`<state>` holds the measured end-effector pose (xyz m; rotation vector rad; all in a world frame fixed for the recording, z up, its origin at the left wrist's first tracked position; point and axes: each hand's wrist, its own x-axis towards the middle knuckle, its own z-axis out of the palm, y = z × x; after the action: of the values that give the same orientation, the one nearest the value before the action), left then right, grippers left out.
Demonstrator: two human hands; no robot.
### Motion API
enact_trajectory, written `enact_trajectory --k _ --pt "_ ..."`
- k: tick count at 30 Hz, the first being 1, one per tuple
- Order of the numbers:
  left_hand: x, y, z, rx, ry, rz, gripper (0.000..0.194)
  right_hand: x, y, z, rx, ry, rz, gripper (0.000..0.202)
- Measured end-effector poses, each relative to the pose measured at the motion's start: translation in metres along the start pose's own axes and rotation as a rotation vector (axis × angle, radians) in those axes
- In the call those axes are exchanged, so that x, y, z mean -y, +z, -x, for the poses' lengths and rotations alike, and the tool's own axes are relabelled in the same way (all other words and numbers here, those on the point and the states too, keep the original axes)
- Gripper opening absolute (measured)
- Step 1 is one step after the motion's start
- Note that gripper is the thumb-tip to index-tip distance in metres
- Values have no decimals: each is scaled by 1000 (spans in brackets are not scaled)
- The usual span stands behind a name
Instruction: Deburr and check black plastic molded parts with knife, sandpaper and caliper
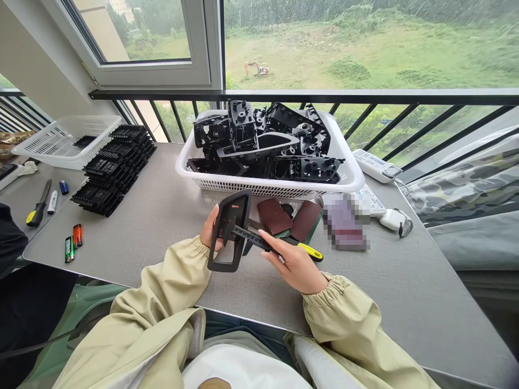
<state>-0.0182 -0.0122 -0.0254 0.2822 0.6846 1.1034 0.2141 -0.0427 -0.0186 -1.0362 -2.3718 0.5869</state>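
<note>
My left hand (210,229) grips a black plastic frame (243,208) by its left side, holding it tilted above the grey table. In my right hand (294,265) is a black caliper with a marked scale (253,236); its jaw end reaches to the face of the frame. Behind my right hand lies a tool with a yellow and black handle (310,252), partly hidden. Dark red sanding sheets (275,217) rest on the table just beyond the caliper.
A white basket (267,189) heaped with black plastic parts stands by the window railing. At left are stacked black parts (105,173), another white basket (60,154), batteries (77,235) and a knife (38,205). A white case (391,220) lies right.
</note>
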Motion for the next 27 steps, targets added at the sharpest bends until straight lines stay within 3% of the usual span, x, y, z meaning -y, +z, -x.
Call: enact_trajectory --k 4,7,11,19,27 --pt "-2 3 1 20 -48 -16 55 -9 -1 1 -249 83 125 41" --pt "-3 5 1 25 -83 -54 59 -11 -1 -2 -369 26 196 35" --pt "-2 5 0 35 -114 -88 60 -11 2 -6 -387 -69 193 29" --pt "0 3 -1 59 -168 -113 58 -11 4 1 -338 62 271 41" --pt "-1 3 -2 88 -204 -60 60 -10 4 -2 -392 11 288 36"
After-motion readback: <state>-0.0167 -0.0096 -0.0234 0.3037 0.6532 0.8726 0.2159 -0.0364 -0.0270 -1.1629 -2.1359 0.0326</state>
